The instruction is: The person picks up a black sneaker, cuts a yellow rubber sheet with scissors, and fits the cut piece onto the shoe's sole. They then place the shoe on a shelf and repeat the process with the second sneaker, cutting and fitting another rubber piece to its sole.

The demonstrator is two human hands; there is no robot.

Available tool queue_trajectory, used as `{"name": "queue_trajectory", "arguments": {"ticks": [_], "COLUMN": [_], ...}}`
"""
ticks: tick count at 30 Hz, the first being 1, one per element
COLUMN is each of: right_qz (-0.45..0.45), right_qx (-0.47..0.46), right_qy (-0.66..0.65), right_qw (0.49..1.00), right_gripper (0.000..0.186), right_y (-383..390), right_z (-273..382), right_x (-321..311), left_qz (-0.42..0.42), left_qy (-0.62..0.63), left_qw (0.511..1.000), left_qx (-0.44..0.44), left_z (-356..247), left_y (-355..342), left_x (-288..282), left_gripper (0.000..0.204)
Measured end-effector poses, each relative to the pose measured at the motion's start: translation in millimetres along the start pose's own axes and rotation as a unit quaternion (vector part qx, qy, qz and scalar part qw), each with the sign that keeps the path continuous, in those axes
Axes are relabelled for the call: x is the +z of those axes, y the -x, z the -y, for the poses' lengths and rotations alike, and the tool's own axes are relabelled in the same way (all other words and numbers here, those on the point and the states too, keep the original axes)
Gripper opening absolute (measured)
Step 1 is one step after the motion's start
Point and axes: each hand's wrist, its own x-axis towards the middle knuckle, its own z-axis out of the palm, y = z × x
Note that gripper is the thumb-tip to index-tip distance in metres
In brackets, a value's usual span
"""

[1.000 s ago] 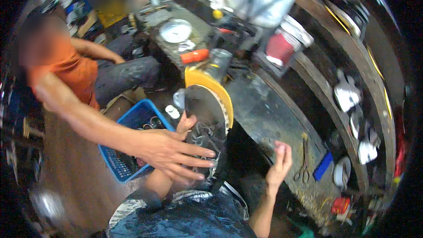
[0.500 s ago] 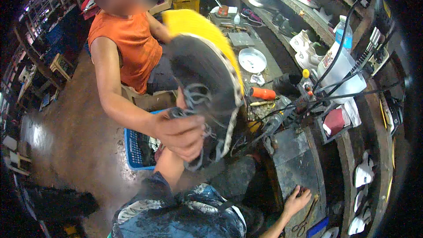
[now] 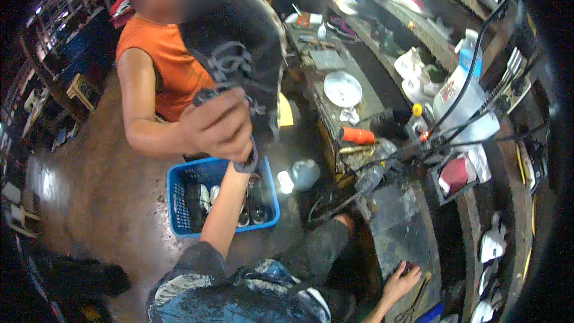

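Note:
A black shoe point(image 3: 239, 30) with loose grey laces point(image 3: 230, 57) is raised close in front of me. The hand of a person in an orange top point(image 3: 218, 122) grips it near its opening. From below, my left forearm point(image 3: 222, 215) reaches up to the shoe, and a lace hangs by the wrist. My left hand is hidden behind the other person's hand. My right hand point(image 3: 402, 284) rests on the dark bench point(image 3: 397, 227), fingers curled around something small and dark. A pair of scissors point(image 3: 408, 312) lies beside it, near a blue object point(image 3: 431, 313).
A blue basket point(image 3: 276, 203) of shoes stands on the floor. The side bench carries a white bowl point(image 3: 342, 89), an orange cylinder point(image 3: 357, 136) and tangled cables point(image 3: 382, 158). Shelves of shoes point(image 3: 412, 75) line the right. A clear bottle point(image 3: 469, 54) stands there.
The shoe has swung left and up with the other person's hand, and my left forearm has followed. Its yellow side has turned from view. More of the basket shows. My right hand stays on the bench.

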Motion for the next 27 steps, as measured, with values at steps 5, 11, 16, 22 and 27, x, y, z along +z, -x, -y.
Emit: {"name": "queue_trajectory", "arguments": {"ticks": [5,11,16,22,27], "right_qz": [0.038,0.052,0.057,0.050,0.044], "right_qx": [0.024,0.026,0.016,0.023,0.031], "right_qy": [-0.045,-0.033,-0.024,-0.059,-0.062], "right_qw": [0.998,0.998,0.998,0.997,0.997], "right_gripper": [0.044,0.048,0.052,0.045,0.043], "right_y": [0.5,-2.6,-1.7,-3.5,-1.4], "right_z": [5.0,5.3,1.4,5.1,7.9], "right_x": [-4.6,-6.9,-4.4,-9.0,-11.8], "left_qz": [-0.224,-0.352,-0.347,-0.313,-0.376], "left_qy": [0.121,0.179,0.067,0.023,0.025], "left_qw": [0.947,0.872,0.902,0.921,0.907], "left_qx": [-0.195,-0.291,-0.247,-0.232,-0.189], "left_z": [120.6,175.1,189.3,191.2,214.3], "left_y": [84.7,232.5,261.9,253.3,255.0], "left_x": [-45.7,14.8,34.5,34.2,15.1], "left_gripper": [0.040,0.039,0.045,0.048,0.057]}}
